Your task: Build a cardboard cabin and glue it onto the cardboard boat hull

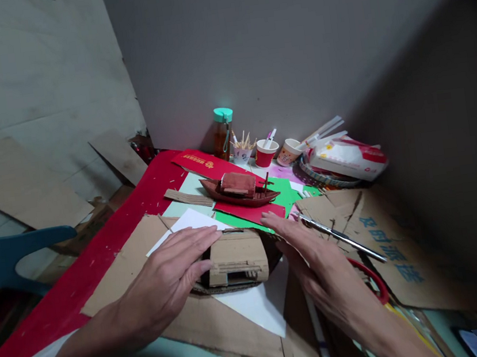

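Observation:
A cardboard boat model [239,253] with a curved, window-cut cabin sits on white paper and cardboard in front of me. My left hand [171,270] lies along its left end, fingers stretched forward and thumb close to the cabin's edge. At the boat's right end is my right hand [305,245], its fingers straight and tilted inward; its thumb is partly hidden. Both hands are open, flanking the model; whether they press on it I cannot tell. Behind stands a finished-looking reddish-brown wooden boat model [240,190] with a rounded cabin.
Cardboard sheets [385,241] cover the right side, with a silver pen-like tool [344,238] and a red scissor handle [375,280]. At the back are a bottle [223,131], a cup of toothpicks [243,153], paper cups [267,153] and a tissue pack [344,157]. A blue chair [17,257] stands left.

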Tool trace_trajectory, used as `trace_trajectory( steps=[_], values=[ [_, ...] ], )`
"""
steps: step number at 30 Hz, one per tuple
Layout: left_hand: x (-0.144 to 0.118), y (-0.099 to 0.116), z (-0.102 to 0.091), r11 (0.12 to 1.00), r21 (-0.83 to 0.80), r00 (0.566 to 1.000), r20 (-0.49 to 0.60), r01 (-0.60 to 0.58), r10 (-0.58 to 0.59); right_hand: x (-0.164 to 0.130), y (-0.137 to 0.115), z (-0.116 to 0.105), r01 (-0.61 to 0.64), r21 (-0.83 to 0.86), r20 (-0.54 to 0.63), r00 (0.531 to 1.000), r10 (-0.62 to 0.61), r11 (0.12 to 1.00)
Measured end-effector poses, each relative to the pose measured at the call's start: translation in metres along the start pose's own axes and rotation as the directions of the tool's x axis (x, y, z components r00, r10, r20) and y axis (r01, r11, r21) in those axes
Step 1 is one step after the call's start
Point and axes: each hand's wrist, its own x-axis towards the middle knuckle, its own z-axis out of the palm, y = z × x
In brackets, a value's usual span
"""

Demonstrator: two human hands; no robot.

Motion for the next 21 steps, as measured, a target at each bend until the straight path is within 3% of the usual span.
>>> trace_trajectory(
  steps=[5,8,11,13,21],
  values=[
    [0.003,0.003,-0.002,0.976,-0.176,0.992,-0.001,0.125,-0.127,0.023,0.000,-0.002,0.064,-0.011,0.103,0.993,-0.063,0.998],
    [0.004,0.001,-0.002,0.929,-0.301,0.974,-0.008,0.213,-0.226,0.033,0.000,0.006,0.100,-0.016,0.102,0.990,-0.098,0.995],
    [0.006,-0.005,-0.002,0.822,-0.417,0.904,-0.001,0.388,-0.428,0.033,0.003,0.014,0.138,-0.029,0.057,0.989,-0.136,0.990],
    [0.007,-0.010,-0.001,0.739,-0.457,0.846,0.064,0.496,-0.529,0.030,0.005,0.018,0.158,-0.040,0.029,0.987,-0.157,0.987],
    [0.014,-0.013,0.008,0.650,-0.480,0.798,0.221,0.589,-0.560,0.016,0.007,0.022,0.189,-0.055,-0.052,0.980,-0.192,0.980]
  ],
)
